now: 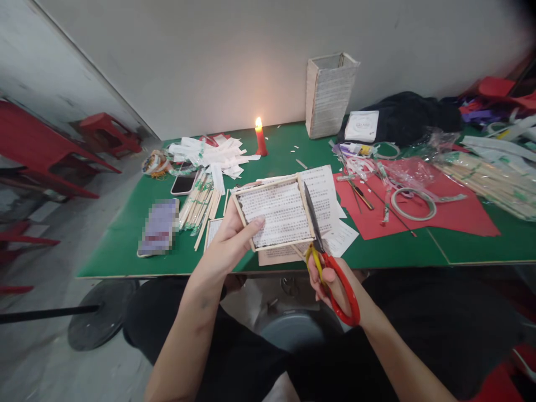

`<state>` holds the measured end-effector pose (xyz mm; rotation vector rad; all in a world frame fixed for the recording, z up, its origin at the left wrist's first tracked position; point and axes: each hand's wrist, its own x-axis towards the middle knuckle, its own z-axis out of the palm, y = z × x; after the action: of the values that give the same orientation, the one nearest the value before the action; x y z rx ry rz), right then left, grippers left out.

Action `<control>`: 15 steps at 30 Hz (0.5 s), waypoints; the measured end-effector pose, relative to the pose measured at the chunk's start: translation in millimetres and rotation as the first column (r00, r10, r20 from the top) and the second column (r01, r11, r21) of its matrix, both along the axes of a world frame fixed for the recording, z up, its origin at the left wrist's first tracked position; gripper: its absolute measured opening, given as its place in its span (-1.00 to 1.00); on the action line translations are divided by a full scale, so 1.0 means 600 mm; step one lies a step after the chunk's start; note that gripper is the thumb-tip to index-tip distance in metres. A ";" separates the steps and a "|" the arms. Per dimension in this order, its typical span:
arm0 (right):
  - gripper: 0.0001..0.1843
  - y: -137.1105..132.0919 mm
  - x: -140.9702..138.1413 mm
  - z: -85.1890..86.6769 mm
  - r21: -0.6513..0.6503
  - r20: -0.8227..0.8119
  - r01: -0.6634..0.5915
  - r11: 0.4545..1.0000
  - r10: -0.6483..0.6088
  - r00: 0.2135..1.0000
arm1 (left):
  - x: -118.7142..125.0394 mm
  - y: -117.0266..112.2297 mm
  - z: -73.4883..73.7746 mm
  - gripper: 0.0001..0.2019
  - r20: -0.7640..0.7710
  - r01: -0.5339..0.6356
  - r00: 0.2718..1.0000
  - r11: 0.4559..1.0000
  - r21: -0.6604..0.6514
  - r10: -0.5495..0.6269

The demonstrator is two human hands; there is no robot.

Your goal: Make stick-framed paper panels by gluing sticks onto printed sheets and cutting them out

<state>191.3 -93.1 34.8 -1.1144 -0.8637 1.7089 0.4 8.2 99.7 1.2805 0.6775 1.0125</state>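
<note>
My left hand (237, 231) grips the left side of a stick frame (274, 212) with printed paper across it, thumb on the paper. The paper (324, 195) extends past the frame's right side. In my right hand (329, 279) are scissors (345, 296) with one red and one yellow handle. Their blades point up along the frame's right edge, over the paper; whether the blades are parted I cannot tell. More printed sheets (343, 237) lie on the table beneath. Part of another stick frame (212, 231) shows behind my left wrist.
A lit red candle (261, 142) stands at the back of the green table (125, 234). Right of it is a tall paper-covered box (329, 100). Bundled sticks (203, 195), phones and paper strips lie left; red paper (456, 209), a tape roll (414, 204) and tools lie right.
</note>
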 end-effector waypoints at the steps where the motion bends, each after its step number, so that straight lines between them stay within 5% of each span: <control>1: -0.46 0.001 -0.001 0.002 0.001 0.016 0.007 1.000 -0.007 1.000 | 0.000 0.000 0.000 -0.39 -0.001 -0.001 1.000 1.000 -0.005 0.001; 15: -0.52 0.004 -0.015 0.018 -0.081 -0.010 0.001 0.997 -0.002 1.000 | 0.004 -0.003 0.004 -0.38 0.011 0.006 1.000 1.000 -0.024 -0.006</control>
<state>182.2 -90.8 45.4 -1.1583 -0.7932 1.7600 2.5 6.6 102.2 1.2550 0.6754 1.0034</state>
